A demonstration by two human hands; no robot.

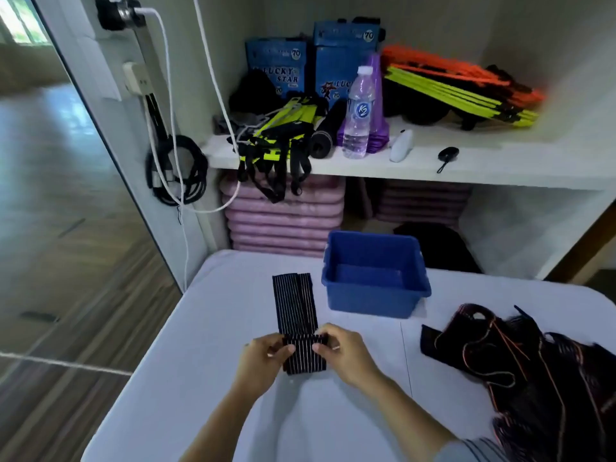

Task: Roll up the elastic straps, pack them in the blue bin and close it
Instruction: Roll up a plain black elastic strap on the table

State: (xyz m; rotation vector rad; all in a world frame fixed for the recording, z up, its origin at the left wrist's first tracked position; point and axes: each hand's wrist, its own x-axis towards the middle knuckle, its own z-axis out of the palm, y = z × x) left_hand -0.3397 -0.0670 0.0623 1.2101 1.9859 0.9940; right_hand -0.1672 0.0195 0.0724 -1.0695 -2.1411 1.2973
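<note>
Black elastic strap (pixel 295 305) lies flat on the table (pixel 213 328), its near end pinched by my left hand (pixel 260 358) and right hand (pixel 343 351). I should keep edges aligned and turns tight. Open, the blue bin (pixel 375 278) stands near the far edge, just beside the strap.

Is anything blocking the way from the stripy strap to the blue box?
No, nothing visible. The left hand and right hand pinch the near end of the black, white-striped elastic strap. The open blue plastic bin sits beyond it to the right, lidless, with only bare white table between them.
</note>
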